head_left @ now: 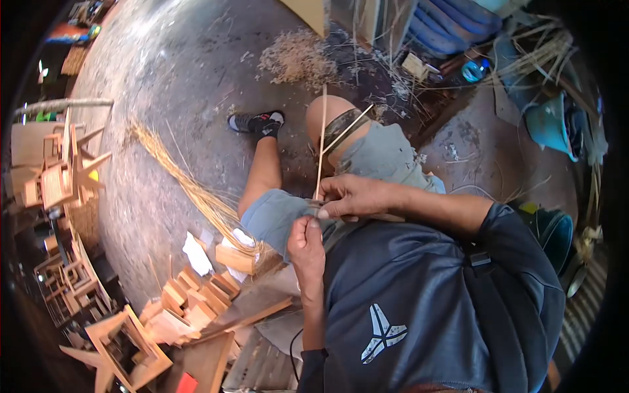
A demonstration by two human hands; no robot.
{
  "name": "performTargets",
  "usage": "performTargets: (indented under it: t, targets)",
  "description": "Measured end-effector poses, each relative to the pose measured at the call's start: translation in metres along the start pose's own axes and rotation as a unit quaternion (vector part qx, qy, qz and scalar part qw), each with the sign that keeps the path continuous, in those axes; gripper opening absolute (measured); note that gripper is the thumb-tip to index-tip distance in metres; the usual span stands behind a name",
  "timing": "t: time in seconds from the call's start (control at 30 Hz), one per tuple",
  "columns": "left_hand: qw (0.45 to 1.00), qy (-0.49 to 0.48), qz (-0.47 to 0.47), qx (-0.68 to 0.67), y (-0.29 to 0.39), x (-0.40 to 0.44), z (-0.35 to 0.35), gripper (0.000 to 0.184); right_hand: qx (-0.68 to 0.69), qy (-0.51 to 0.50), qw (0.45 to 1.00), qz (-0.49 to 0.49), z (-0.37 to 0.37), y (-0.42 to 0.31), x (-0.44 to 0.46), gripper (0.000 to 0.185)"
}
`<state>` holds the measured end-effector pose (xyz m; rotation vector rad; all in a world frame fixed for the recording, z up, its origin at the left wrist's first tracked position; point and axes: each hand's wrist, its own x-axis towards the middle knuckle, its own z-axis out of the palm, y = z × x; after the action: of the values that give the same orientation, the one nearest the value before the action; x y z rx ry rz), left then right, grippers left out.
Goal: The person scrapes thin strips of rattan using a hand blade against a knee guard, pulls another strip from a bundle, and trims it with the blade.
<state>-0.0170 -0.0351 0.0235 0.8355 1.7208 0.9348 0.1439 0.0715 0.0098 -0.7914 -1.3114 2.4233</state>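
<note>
one long pale strip (323, 124) pinched in the right hand (349, 194), poking out way past it, one shorter strip (348, 129) angling off that, left hand (306, 246) just below, curled up, can't tell on what, one straw bundle (190, 186) off left, one shavings pile (295, 59) further out

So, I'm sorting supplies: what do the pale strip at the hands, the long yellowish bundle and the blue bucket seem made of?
Pale strip: perhaps cane or bamboo, unpainted; slender, tan.
Yellowish bundle: likely dried plant fibre, raw; many thin, loose strands.
Blue bucket: probably plastic, smooth; even colour.
</note>
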Motion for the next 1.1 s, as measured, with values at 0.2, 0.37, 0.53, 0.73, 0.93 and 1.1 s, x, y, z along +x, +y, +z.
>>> performTargets:
  t: [0.2,0.37,0.53,0.73,0.93,1.1]
  targets:
    - [0.999,-0.012,0.024,0.035,-0.007,-0.005,-0.004,0.008,0.144,0.029,0.988,0.044,-0.021,-0.005,0.001,0.024]
    - [0.997,-0.034,0.033,0.053,-0.010,-0.023,-0.010,0.008,0.067,0.076,0.995,0.002,-0.067,-0.026,-0.003,0.022]
    - [0.997,-0.028,0.030,0.060,-0.004,-0.029,-0.013,0.007,0.001,0.179,0.984,-0.008,-0.103,-0.041,-0.006,0.029]
    - [0.998,0.035,-0.061,-0.002,-0.028,-0.021,-0.051,0.011,-0.060,0.323,0.944,-0.022,-0.128,-0.070,-0.032,0.031]
    - [0.958,0.056,0.247,0.134,0.059,0.028,-0.025,0.012,0.155,-0.084,0.983,0.057,-0.031,-0.006,0.022,0.038]
    - [0.925,-0.084,0.198,0.313,0.068,0.022,-0.034,0.011,0.187,-0.164,0.959,0.134,-0.034,-0.018,0.031,0.043]
